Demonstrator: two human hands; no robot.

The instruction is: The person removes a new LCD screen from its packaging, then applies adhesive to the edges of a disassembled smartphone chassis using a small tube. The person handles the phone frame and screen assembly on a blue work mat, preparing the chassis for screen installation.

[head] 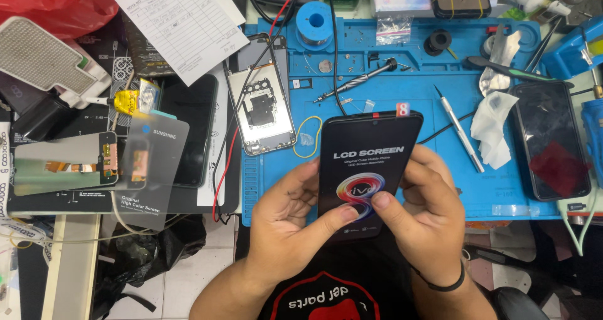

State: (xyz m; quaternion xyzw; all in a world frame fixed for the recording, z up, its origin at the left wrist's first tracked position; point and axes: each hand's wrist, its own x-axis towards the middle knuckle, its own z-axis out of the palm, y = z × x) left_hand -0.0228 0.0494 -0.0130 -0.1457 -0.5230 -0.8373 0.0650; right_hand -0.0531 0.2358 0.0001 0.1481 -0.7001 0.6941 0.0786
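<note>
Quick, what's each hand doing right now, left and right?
Left hand: closed on the black phone screen, thumb on its face.
Right hand: also gripping the phone screen, thumb pressed on its lower front.

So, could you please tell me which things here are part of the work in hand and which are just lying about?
In hand:
- left hand
- right hand
- black phone screen, held by both hands
- opened phone body, beside it on the blue mat

Lying about:
- paper form
- solder spool
- screwdriver
- white tissue
- second dark phone
- red bag

2 hands (286,213) (427,204), 1 screen (367,169), 1 screwdriver (355,81), 1 opened phone (262,106).
</note>
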